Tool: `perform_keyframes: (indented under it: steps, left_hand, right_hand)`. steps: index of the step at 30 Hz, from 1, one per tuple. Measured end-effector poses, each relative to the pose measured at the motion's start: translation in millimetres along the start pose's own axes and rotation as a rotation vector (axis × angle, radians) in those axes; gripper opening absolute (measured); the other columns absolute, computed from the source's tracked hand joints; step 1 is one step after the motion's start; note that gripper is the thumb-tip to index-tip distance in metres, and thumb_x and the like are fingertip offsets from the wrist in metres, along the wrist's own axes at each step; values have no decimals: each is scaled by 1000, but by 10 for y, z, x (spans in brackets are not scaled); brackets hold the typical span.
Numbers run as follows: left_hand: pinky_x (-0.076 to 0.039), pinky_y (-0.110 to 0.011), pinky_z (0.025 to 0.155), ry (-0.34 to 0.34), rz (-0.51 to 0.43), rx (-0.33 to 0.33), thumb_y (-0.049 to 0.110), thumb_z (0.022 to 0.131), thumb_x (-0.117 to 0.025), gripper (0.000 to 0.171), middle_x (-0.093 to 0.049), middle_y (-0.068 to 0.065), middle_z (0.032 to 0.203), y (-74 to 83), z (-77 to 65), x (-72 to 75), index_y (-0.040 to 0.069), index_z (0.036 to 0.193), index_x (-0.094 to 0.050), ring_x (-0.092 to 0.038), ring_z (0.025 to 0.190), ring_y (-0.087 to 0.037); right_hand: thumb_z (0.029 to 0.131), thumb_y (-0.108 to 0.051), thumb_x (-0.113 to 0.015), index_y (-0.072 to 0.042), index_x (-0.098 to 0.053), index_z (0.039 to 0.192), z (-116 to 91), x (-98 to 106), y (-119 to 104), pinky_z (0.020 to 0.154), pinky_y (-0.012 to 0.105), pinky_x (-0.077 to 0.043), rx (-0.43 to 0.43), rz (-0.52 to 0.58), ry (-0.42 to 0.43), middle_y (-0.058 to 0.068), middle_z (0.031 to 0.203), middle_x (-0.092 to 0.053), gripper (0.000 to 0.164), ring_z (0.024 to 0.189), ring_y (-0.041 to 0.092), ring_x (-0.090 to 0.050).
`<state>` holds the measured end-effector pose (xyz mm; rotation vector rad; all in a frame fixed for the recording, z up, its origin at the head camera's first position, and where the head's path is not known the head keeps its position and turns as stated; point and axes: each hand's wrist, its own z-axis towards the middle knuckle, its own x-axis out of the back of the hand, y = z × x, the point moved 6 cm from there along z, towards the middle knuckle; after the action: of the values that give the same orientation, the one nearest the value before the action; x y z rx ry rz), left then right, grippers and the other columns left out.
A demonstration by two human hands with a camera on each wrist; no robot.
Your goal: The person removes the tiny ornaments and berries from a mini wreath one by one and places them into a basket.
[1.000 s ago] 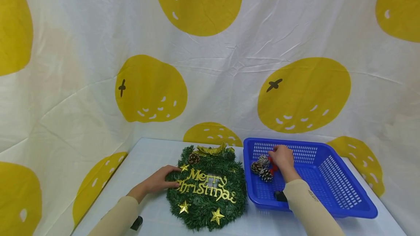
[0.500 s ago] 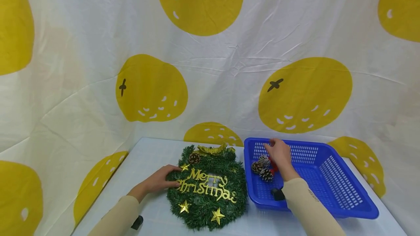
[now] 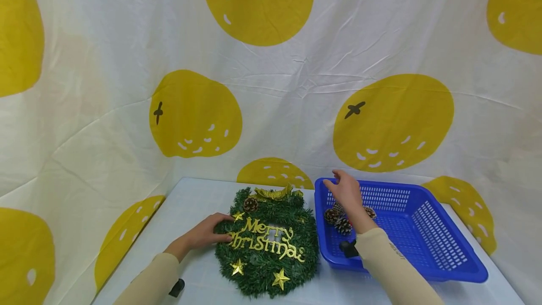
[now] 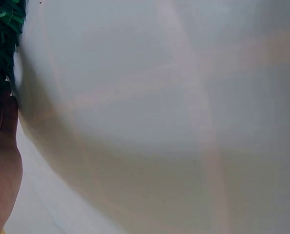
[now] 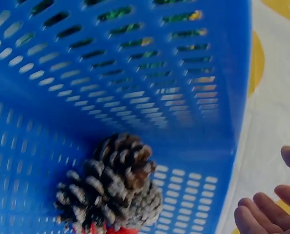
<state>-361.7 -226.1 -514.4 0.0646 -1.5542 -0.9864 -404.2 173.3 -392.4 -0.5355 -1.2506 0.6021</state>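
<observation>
A green wreath (image 3: pixel 258 269) lies on the table, bearing gold "Merry Christmas" lettering (image 3: pixel 277 247), gold stars and a pine cone (image 3: pixel 250 204). My left hand (image 3: pixel 207 231) rests against its left edge, thumb near the lettering and fingers by a star (image 3: pixel 238 216). At right stands a blue plastic basket (image 3: pixel 474 273) with several white-tipped pine cones (image 5: pixel 93 195) clustered in its left corner, red material (image 5: pixel 128 231) beside them. My right hand (image 3: pixel 348 191) is raised over the basket's back left corner. Nothing shows between its spread thumb and fingers (image 5: pixel 262 214).
The basket's left wall stands right beside the wreath. A gold ribbon (image 3: pixel 273 195) tops the wreath. Behind the table hangs a white cloth (image 3: pixel 275 107) with large yellow fruit prints. Black wrist straps (image 3: pixel 348 248) show at the sleeves.
My right hand has risen from beside the pine cones and shifted left toward the basket's back rim, its fingers spreading. Another pine cone now shows right of that forearm. The left hand stays put.
</observation>
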Motion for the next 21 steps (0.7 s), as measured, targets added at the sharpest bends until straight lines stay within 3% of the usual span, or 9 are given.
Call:
perform_keyframes:
  steps: [8,21]
  left_hand:
    - [-35,-60,103,1,6,5,41,91,-69,58,-52,-16,136,17,-10,4,6,136,-54,-45,128,-40]
    - [-34,-60,104,-1,9,12,42,90,-69,59,-52,-16,136,-2,-1,2,6,135,-55,-45,129,-40]
  right_hand:
    - [96,-30,-63,3,-42,145,-18,-98,-178,94,55,-47,15,27,-51,26,141,-49,63,123,42,-51]
    - [95,-35,-65,0,-46,143,-74,-240,-521,89,53,-49,91,41,-76,23,137,-54,62,118,38,-55]
